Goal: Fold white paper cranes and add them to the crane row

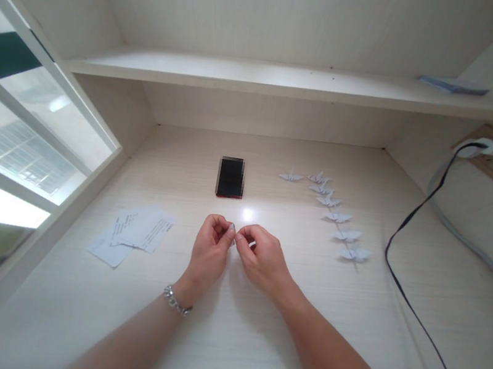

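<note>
Tabletop (346, 325): pale wood. Black cable (402, 290) well right of fingers. Printed sheets (136, 232) left of fingers. Dark phone (231, 178) just beyond fingers. Row of paper cranes (337, 216) beyond, to right. Left hand (209, 253) and right hand (263, 259) meet; fingers of both pinched on tiny paper piece (234, 239) between fingertips, mostly hidden.

Looks forward and down from the head, close over the desk (231, 338); frames left hand (211, 247) and right hand (262, 260) at centre, shelf (291, 82) at twelve o'clock.
</note>
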The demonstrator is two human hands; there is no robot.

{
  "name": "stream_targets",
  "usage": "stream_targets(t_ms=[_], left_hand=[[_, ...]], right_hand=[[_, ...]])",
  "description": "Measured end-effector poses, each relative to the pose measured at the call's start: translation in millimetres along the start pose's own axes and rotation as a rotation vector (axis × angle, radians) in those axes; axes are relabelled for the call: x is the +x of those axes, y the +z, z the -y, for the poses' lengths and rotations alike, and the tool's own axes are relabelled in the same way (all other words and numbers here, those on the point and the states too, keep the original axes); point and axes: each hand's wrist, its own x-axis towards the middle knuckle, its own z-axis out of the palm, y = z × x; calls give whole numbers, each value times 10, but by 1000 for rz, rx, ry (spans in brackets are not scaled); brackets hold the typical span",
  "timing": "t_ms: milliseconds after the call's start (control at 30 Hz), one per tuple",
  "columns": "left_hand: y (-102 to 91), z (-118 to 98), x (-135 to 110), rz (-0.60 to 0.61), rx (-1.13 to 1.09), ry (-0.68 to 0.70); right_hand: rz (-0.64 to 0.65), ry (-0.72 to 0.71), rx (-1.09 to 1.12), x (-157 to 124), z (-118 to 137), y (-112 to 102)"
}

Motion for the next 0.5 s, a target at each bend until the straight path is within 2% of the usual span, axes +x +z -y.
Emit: stream_targets(t_ms=[200, 267, 400, 500], left_hand=[[-57, 36, 55, 3, -9, -36], [-77, 33, 64, 27, -44, -58], [-93, -2, 62, 83, -190, -132], [-101, -37, 55, 77, -265, -220]], right_hand=[[57, -25, 41, -14, -39, -20], [17, -8, 52, 5, -105, -24], [-151, 47, -49, 141, -309, -10], [-131, 20, -187, 359, -428, 50]])
